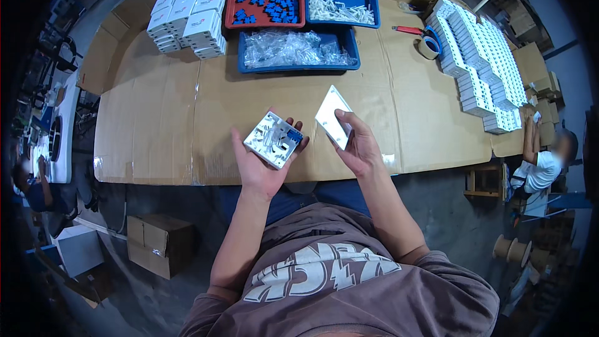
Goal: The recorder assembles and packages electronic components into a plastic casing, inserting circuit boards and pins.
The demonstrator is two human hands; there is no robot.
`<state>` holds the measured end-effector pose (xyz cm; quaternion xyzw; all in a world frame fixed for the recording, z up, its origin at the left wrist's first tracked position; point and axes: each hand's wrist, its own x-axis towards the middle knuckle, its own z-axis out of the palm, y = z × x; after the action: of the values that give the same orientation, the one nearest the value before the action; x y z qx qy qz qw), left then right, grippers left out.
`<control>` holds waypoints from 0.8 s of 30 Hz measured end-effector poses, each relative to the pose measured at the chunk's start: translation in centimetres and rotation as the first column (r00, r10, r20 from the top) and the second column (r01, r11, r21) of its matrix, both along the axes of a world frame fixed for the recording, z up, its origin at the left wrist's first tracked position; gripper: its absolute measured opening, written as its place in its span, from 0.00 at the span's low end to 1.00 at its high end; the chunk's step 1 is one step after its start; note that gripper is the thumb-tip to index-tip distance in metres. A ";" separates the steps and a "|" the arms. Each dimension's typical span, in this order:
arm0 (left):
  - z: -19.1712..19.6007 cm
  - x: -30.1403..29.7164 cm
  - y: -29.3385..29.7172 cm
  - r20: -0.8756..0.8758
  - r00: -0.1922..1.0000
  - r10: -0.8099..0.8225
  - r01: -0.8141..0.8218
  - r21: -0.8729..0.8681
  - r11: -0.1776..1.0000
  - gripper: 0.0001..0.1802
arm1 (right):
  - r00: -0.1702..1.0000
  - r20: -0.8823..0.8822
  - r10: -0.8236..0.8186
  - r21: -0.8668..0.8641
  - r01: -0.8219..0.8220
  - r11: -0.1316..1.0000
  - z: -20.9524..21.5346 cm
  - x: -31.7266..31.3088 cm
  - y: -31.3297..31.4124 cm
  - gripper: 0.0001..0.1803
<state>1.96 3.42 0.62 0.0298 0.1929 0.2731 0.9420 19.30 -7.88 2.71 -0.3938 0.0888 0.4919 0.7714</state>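
Note:
My left hand [261,173] holds a square white plastic box base [268,147] from below, its inner side facing up. Inside the base are moulded clips, and a small blue connector [293,135] sits at its right corner. Between the thumb and fingers of my right hand [360,150] is a flat white cover plate [332,112], tilted up on edge. The cover and the base are apart, a short gap between them. Both hands are above the near part of the cardboard-covered table.
Beyond my hands stand a red tray [232,20] of blue connectors, a blue tray [376,0] of white sticks and a blue tray [299,68] of clear bags. White boxes [203,22] are stacked left, more white units [477,65] right, near a tape roll [428,47] and red-handled tool [409,29].

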 end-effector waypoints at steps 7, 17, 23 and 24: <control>-0.5 -0.2 0.0 -0.018 0.999 0.029 -0.028 0.010 1.000 0.43 | 0.998 -0.059 -0.008 0.046 0.011 0.999 -2.0 0.4 0.0 0.23; -0.3 0.1 -0.6 0.010 1.000 0.027 -0.028 0.201 0.979 0.43 | 0.966 0.155 0.207 0.286 -0.245 0.926 0.4 0.6 -0.1 0.32; 0.6 -0.4 -0.3 0.052 0.996 -0.079 0.070 0.146 0.987 0.43 | 0.960 0.235 0.154 0.311 -0.224 0.924 1.8 1.5 -0.6 0.36; 0.7 -0.3 -0.2 0.051 0.996 -0.077 0.069 0.143 0.987 0.43 | 0.946 0.283 0.155 0.307 -0.242 0.920 2.3 1.4 -0.5 0.36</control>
<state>1.62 3.17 1.36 0.0957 0.1450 0.2523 0.9519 20.72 -8.37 5.04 -0.3224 -0.1368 0.5217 0.7779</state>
